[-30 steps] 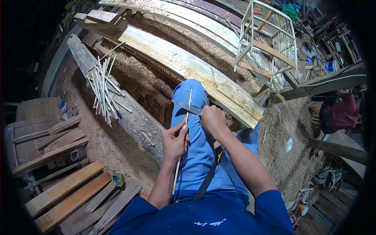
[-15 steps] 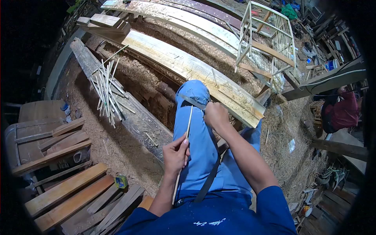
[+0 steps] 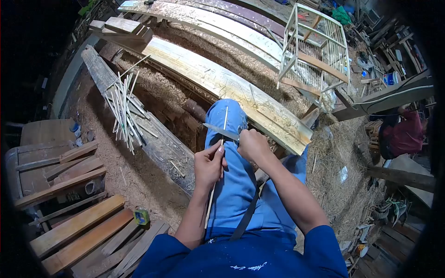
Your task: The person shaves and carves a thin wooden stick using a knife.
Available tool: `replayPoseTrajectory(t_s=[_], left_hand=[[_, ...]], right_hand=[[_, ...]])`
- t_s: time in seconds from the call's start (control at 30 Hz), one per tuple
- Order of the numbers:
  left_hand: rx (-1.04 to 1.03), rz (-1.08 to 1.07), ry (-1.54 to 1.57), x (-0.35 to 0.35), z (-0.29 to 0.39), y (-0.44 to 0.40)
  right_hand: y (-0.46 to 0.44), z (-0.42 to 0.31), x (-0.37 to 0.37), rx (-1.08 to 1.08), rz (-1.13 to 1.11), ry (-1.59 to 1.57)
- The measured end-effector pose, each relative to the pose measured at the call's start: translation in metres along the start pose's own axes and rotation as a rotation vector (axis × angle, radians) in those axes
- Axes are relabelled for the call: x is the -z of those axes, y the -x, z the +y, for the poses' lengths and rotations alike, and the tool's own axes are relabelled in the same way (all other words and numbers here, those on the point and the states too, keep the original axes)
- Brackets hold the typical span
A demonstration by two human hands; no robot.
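A grey metal knife blade (image 3: 214, 128) crosses a slender pale stick (image 3: 225, 119) of wood or bamboo, apparently in a shaving step.
The stick runs lengthwise above the blue-trousered thigh (image 3: 234, 185); the left hand (image 3: 208, 167) pinches it between thumb and fingers just below the blade, while the right hand (image 3: 253, 147), forearm angled inward, has its fingers curled around the mostly hidden handle. Another stroke would call for a steady pinch and a shallow blade angle.
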State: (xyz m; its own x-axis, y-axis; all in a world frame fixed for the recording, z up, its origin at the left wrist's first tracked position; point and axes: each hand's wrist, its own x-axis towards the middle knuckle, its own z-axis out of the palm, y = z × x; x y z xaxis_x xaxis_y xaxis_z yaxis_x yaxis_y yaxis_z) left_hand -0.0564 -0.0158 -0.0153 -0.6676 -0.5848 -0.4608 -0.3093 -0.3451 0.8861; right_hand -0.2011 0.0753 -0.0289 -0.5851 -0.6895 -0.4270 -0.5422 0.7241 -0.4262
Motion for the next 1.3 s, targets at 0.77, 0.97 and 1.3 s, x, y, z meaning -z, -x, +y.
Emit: replayPoseTrajectory(t_s=[0.77, 0.97, 1.3], left_hand=[[0.014, -0.028, -0.073, 0.000, 0.006, 0.013], [0.000, -0.050, -0.061, -0.001, 0.004, -0.001], [0.049, -0.050, 0.017, 0.013, -0.009, 0.030]], right_hand=[[0.008, -0.005, 0.006, -0.049, 0.017, 0.032], [0.000, -0.004, 0.007, -0.036, -0.030, 0.019], [-0.021, 0.005, 0.000, -0.104, 0.021, 0.009]])
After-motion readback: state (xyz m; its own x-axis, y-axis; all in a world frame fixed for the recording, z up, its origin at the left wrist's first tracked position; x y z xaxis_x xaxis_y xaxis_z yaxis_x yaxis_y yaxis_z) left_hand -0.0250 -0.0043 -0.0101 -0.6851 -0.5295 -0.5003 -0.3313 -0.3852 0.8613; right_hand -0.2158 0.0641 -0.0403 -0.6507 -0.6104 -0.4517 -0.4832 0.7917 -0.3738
